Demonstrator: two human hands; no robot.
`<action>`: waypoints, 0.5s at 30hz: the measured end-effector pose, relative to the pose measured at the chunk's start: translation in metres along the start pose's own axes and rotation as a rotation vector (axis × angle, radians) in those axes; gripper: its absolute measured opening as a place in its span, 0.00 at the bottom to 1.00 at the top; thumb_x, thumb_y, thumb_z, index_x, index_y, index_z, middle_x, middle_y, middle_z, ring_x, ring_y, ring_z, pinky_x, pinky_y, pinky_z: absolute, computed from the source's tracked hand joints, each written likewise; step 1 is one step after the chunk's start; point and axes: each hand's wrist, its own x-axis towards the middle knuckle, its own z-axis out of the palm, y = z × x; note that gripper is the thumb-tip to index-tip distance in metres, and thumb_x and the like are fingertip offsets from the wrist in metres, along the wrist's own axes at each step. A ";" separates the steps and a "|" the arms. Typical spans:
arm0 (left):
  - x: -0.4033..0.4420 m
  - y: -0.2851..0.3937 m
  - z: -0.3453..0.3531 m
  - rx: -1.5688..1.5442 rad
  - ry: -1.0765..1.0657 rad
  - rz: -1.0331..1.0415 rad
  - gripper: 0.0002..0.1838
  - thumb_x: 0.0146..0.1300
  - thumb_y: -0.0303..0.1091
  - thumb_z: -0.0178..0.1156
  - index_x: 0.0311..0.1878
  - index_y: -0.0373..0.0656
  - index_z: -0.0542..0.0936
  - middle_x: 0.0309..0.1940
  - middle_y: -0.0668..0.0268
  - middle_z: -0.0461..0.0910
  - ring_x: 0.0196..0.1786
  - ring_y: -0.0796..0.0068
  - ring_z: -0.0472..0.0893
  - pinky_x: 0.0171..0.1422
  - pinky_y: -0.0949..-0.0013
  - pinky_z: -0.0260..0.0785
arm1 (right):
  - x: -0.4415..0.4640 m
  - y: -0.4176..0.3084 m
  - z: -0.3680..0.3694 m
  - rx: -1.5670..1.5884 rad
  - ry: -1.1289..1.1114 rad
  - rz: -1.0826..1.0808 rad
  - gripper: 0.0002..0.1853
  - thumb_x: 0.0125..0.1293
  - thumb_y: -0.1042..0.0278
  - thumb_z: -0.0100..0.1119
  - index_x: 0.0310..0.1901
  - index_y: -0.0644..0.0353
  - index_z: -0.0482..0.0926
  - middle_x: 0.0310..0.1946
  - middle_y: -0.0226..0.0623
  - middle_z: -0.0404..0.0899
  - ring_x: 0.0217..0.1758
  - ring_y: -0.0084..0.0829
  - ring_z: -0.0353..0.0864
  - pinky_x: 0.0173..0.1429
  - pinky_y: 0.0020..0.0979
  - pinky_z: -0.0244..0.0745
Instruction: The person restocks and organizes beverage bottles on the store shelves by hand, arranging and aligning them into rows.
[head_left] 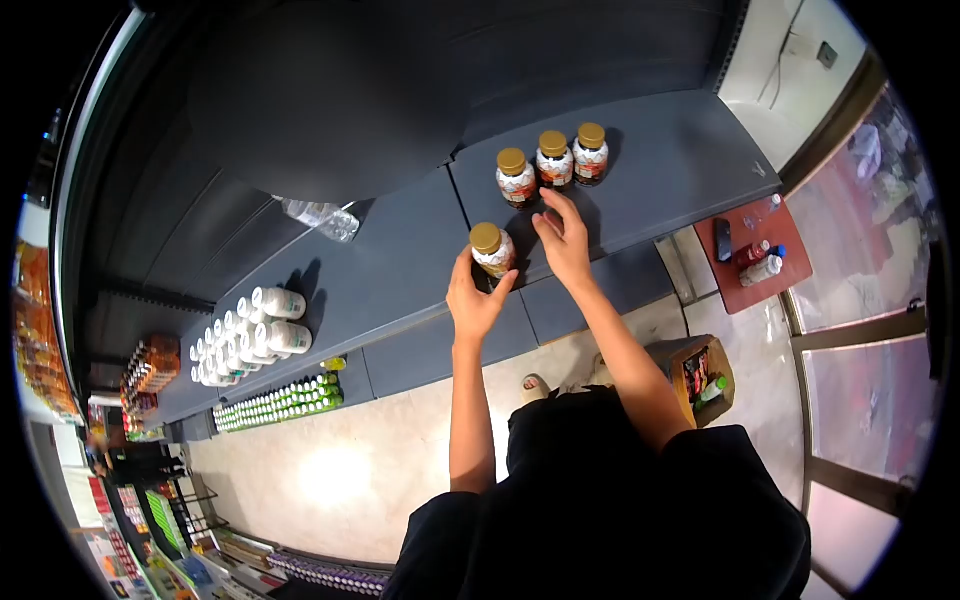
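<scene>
My left hand (475, 308) is wrapped round a jar (494, 258) with a gold lid and a white, orange and dark label, at the front part of the dark grey shelf (400, 250). Whether the jar's base touches the shelf is hard to make out. To the right, my right hand (564, 243) holds nothing, its fingers apart and curved. Just beyond its fingertips stand three similar upright jars in a slanting row: a left jar (517, 184), a middle jar (555, 165) and a right jar (591, 160).
White bottles (275, 318) stand grouped along the shelf to the left, with a clear plastic bottle (335, 221) lying farther back. Green bottles (290, 400) line a lower shelf. Right of me are a red stool (735, 287) holding small bottles and a cardboard box (724, 400) on the floor.
</scene>
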 end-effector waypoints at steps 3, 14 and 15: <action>0.001 -0.009 -0.001 -0.039 0.053 0.067 0.36 0.61 0.42 0.76 0.69 0.37 0.75 0.62 0.50 0.81 0.66 0.50 0.81 0.71 0.56 0.71 | 0.011 0.003 0.008 -0.146 0.063 -0.113 0.26 0.68 0.78 0.67 0.68 0.64 0.76 0.65 0.46 0.79 0.66 0.43 0.81 0.64 0.38 0.82; 0.067 -0.032 0.009 -0.914 0.094 -0.235 0.21 0.80 0.31 0.59 0.70 0.33 0.73 0.57 0.57 0.83 0.56 0.70 0.83 0.62 0.68 0.79 | 0.016 0.000 0.024 -0.434 0.072 -0.053 0.43 0.62 0.67 0.77 0.77 0.55 0.66 0.64 0.43 0.78 0.65 0.45 0.78 0.59 0.40 0.82; 0.074 -0.035 0.013 -0.978 0.077 -0.245 0.22 0.80 0.31 0.60 0.71 0.33 0.73 0.57 0.58 0.83 0.55 0.70 0.84 0.62 0.68 0.79 | 0.017 -0.002 0.024 -0.440 0.068 -0.034 0.42 0.62 0.67 0.77 0.77 0.55 0.66 0.64 0.44 0.78 0.66 0.45 0.78 0.59 0.41 0.81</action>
